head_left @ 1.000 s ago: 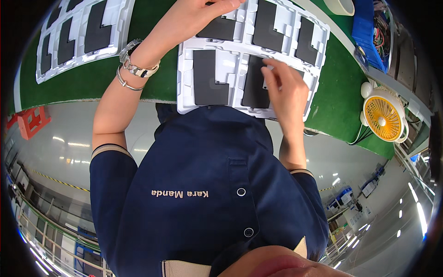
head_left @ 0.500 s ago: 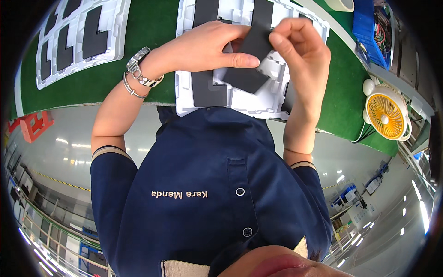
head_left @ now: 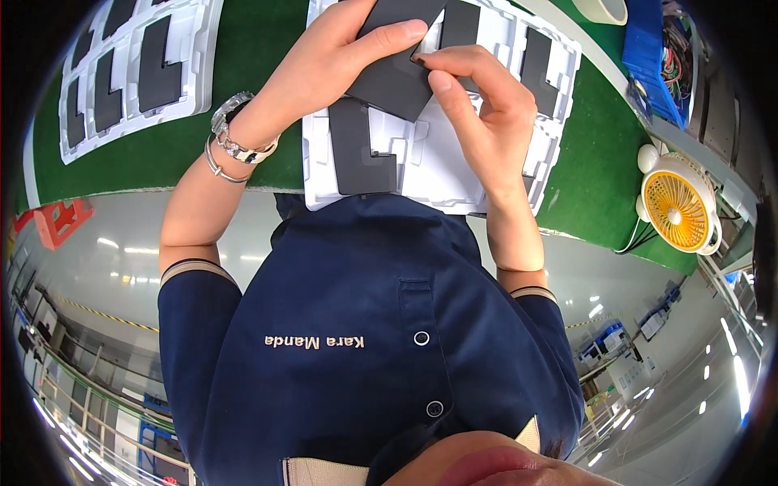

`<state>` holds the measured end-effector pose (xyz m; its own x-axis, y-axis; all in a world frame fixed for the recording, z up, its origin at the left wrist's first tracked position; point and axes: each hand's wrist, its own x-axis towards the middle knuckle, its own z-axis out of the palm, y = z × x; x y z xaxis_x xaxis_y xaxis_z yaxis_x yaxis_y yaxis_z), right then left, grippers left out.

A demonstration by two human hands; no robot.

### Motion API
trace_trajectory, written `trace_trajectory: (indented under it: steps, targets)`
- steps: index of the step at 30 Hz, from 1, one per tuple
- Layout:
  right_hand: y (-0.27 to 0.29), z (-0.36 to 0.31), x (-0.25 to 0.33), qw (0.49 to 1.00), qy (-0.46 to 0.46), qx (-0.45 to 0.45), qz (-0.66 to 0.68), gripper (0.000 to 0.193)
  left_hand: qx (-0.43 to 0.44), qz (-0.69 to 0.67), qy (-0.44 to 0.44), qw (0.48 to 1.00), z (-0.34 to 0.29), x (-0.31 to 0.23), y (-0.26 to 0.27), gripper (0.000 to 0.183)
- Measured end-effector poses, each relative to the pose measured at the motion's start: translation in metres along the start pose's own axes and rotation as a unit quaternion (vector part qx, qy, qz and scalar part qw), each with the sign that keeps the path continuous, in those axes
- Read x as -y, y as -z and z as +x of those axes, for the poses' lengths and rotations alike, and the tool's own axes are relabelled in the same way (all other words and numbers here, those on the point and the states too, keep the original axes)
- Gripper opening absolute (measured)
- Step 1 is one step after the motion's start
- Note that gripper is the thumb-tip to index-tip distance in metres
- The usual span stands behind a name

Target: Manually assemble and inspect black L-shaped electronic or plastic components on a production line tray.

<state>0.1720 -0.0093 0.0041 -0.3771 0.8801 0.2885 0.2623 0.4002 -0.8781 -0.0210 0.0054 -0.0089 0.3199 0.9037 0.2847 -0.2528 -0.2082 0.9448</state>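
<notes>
My left hand (head_left: 328,69) grips a flat black L-shaped piece (head_left: 389,87), thumb on its upper face, and holds it tilted above a white moulded tray (head_left: 442,166). At the notch of that piece, the thumb and forefinger of my right hand (head_left: 490,113) are closed together. A small dark bit shows at the forefinger's tip, too small to name. Similar black pieces lie in the tray: one at the near left (head_left: 352,150), one at the far middle (head_left: 460,31) and one on the right (head_left: 539,71). My forearms and the held piece hide other parts of the tray.
A second white tray (head_left: 203,77) with several black L-shaped pieces lies on the green tabletop (head_left: 255,49) to the left. On the right are a white and yellow fan (head_left: 677,202) and a blue bin (head_left: 644,61) with coloured wires.
The held piece has moved away from me and to the left, turning as it went. Both hands moved with it, and my right fingers have shifted to its notch.
</notes>
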Motion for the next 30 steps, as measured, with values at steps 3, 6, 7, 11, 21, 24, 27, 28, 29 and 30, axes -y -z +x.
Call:
trace_trajectory:
  steps: [3,6,7,11,21,24,27,28,29,30]
  targets:
    - [-0.002,0.000,0.003,1.000,0.004,0.007,0.015,0.009,0.004,0.003,0.004,1.000,-0.001,0.014,0.002,0.025]
    - [-0.004,0.002,0.005,0.995,0.084,0.007,-0.052,0.009,0.045,-0.052,-0.151,0.986,-0.001,0.027,0.006,0.025]
    - [-0.004,0.002,0.005,0.995,0.083,0.008,-0.051,0.009,0.058,-0.060,-0.149,0.985,-0.001,0.027,0.007,0.025]
    - [0.000,0.001,0.009,0.999,-0.013,0.018,0.037,0.008,0.030,-0.049,-0.145,0.988,0.001,0.007,0.003,0.025]
    - [0.000,-0.003,0.000,0.966,-0.197,0.050,0.162,0.016,-0.027,0.250,0.116,0.961,-0.007,-0.023,-0.008,0.034]
    - [-0.003,-0.004,-0.002,0.970,-0.184,0.043,0.154,0.017,-0.028,0.243,0.124,0.962,-0.008,-0.022,-0.009,0.036]
    - [-0.001,-0.004,-0.002,0.967,-0.202,0.044,0.151,0.017,-0.010,0.256,0.143,0.956,-0.007,-0.022,-0.010,0.034]
    - [0.001,-0.003,0.000,0.961,-0.229,0.051,0.144,0.017,-0.027,0.232,0.122,0.965,-0.005,-0.025,-0.013,0.032]
    - [0.001,-0.001,0.003,0.961,-0.230,0.049,0.145,0.017,-0.044,0.208,0.102,0.972,-0.004,-0.027,-0.015,0.030]
    - [0.000,0.002,0.007,0.954,-0.239,0.041,0.178,0.017,-0.041,0.208,0.102,0.972,-0.003,-0.015,-0.012,0.030]
